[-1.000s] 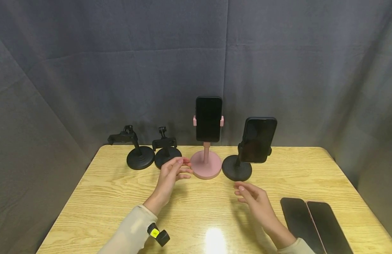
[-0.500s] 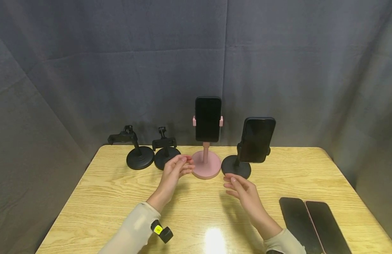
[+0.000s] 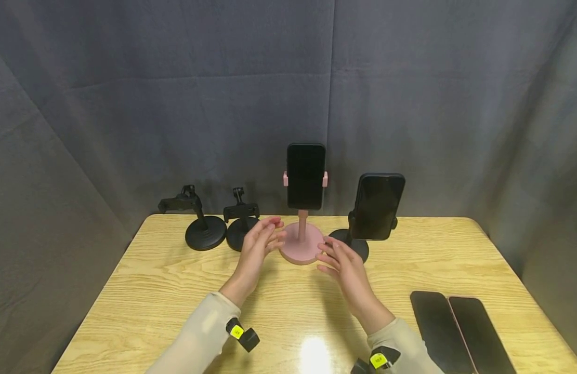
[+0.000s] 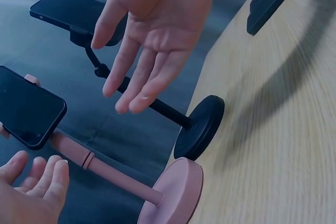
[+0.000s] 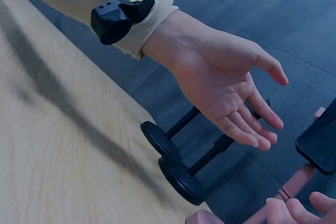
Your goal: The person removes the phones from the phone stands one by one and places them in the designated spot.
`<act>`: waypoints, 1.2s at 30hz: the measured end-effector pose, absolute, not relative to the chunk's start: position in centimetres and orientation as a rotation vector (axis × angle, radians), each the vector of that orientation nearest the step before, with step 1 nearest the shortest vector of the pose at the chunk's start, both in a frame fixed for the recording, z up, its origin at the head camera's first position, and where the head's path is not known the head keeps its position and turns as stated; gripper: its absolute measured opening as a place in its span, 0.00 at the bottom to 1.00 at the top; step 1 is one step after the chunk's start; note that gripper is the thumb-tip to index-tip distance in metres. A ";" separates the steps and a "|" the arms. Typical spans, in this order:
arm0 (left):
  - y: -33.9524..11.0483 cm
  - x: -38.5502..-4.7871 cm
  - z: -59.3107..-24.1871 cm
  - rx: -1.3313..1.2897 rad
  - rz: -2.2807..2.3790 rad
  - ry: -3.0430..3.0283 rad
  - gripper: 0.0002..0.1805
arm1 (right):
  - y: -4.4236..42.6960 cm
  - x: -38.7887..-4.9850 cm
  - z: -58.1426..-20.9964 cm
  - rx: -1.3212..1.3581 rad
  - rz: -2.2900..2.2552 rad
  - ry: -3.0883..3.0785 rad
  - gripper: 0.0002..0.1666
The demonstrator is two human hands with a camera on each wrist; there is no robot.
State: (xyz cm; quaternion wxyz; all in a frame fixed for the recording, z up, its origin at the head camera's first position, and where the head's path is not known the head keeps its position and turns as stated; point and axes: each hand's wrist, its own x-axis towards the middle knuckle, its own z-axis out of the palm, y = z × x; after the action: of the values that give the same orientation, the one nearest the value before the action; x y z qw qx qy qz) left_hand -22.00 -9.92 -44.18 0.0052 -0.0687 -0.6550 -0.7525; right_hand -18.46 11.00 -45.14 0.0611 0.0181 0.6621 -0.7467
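- Head view: my landmark is the pink plastic phone stand with a round base (image 3: pixel 300 248), near the back of the pale wood-grain desk (image 3: pixel 171 301), a black rectangular phone (image 3: pixel 306 176) upright in its clamp.
- The left hand (image 3: pixel 257 246) hovers left of the pink stand, the right hand (image 3: pixel 348 270) by its right front; each grip is loosely spread, with nothing in it.
- Right of it I see a black round-based stand (image 3: pixel 359 249) bearing a tilted black phone (image 3: pixel 379 206); left of it, two phoneless black stands (image 3: pixel 206 235) (image 3: pixel 241 211). Two flat dark phones (image 3: pixel 440 327) (image 3: pixel 480 332) lie nearer me, to its right.
- Left wrist view: a gap parts the right fingers from the pink stand.
- Right wrist view: the left palm shows bare, fingers bent slightly.
- I judge the step as lining both hands up around the pink stand; the next move seems to call for closing in evenly, on stand or phone I cannot tell.
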 end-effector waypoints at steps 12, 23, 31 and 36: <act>-9.6 -22.6 -43.7 -0.240 -2.325 -2.067 0.23 | 10.2 -20.1 -44.4 0.153 -2.306 1.889 0.31; -9.2 -23.8 -43.8 -0.231 -2.265 -2.153 0.24 | 9.4 -21.7 -43.9 0.233 -2.344 1.806 0.31; -8.6 -24.5 -43.4 -0.200 -2.294 -2.169 0.25 | 8.8 -22.9 -43.2 0.287 -2.379 1.764 0.31; -8.1 -24.9 -42.9 -0.216 -2.207 -2.176 0.26 | 8.3 -23.5 -42.7 0.296 -2.424 1.733 0.32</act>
State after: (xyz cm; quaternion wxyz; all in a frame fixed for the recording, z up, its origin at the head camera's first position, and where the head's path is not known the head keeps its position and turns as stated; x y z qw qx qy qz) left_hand -24.94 -8.11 -42.91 0.0172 -0.0694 -0.7003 -0.7102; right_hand -23.49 8.30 -42.66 0.0733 0.0986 0.5772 -0.8073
